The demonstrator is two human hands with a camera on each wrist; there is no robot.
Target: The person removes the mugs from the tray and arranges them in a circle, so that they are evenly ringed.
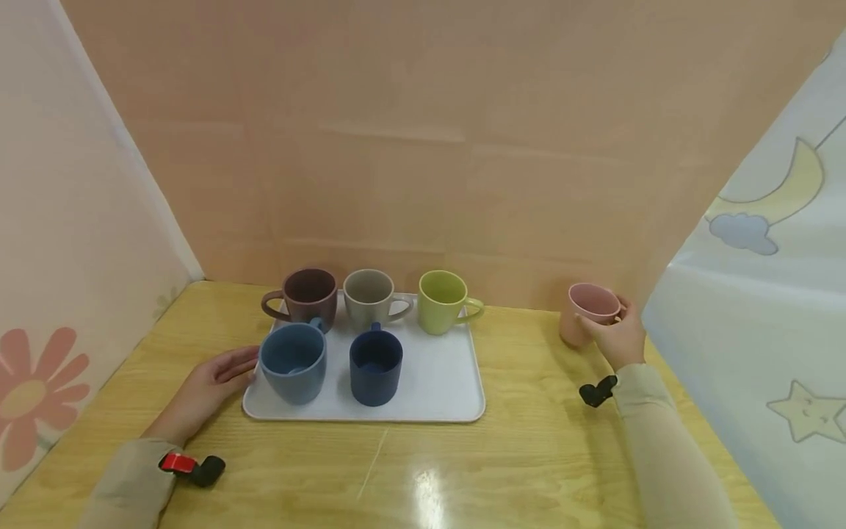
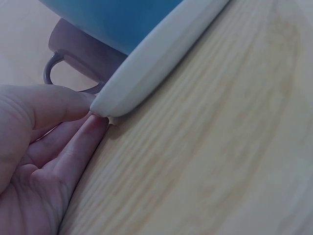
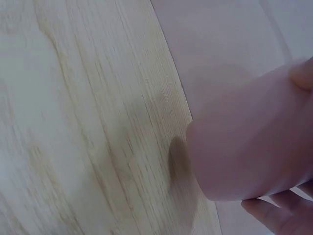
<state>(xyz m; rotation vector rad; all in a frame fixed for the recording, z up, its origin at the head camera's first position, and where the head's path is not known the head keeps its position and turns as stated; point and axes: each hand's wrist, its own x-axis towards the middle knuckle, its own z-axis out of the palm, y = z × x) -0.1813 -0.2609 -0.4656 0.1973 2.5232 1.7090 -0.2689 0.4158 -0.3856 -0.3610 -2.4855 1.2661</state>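
At the tray's left edge, my left hand pinches the rim of the white tray; the left wrist view shows the thumb above and fingers against its underside. A blue mug stands on the tray right beside that hand. Far to the right, my right hand grips a pink mug round its side near the rim. In the right wrist view this mug is tilted, its base close over the table and a shadow beside it. The palm side of the right hand is mostly hidden.
Also on the tray are a navy mug in front, and a dark brown mug, a grey-beige mug and a yellow-green mug along the back. Behind the wooden table rises an orange-brown wall.
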